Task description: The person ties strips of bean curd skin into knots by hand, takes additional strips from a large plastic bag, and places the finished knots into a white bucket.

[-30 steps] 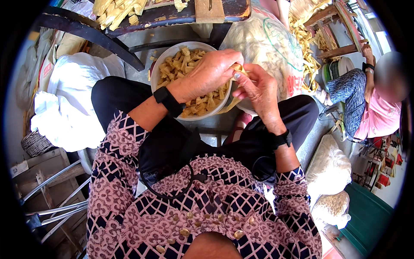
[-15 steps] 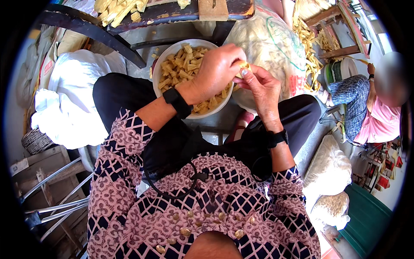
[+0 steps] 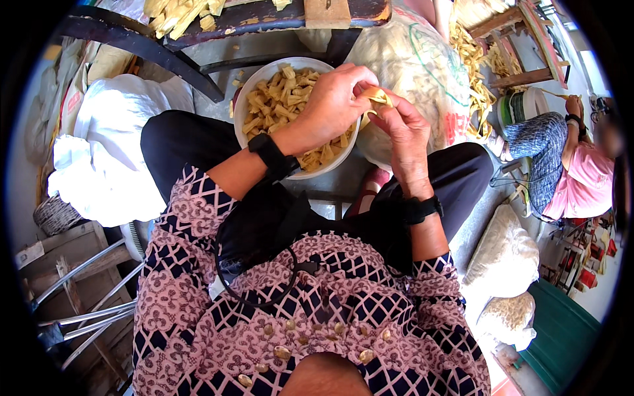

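Observation:
My left hand (image 3: 333,99) and my right hand (image 3: 404,129) are close together over the right rim of a white bowl (image 3: 239,122). Between their fingertips is a flat yellow strip (image 3: 378,97), like dried leaf or husk, bent into a small curl. Both hands pinch it, the left from one side and the right from the other. Some of the strip is hidden behind the fingers. Many short, folded yellow pieces (image 3: 269,105) fill the bowl, which sits between my knees.
Ahead stands a worn dark bench (image 3: 264,25) with yellow strips (image 3: 181,16) and a wooden block (image 3: 327,13). A large clear plastic bag (image 3: 422,72) bulges beside the bowl. White sacks (image 3: 125,145) lie left. At right, a person in pink (image 3: 581,188) sits near a wooden frame (image 3: 522,79).
The yellow strip now shows as a larger curl between my fingers, and my right thumb has shifted off its top. The other person's hand at right has risen.

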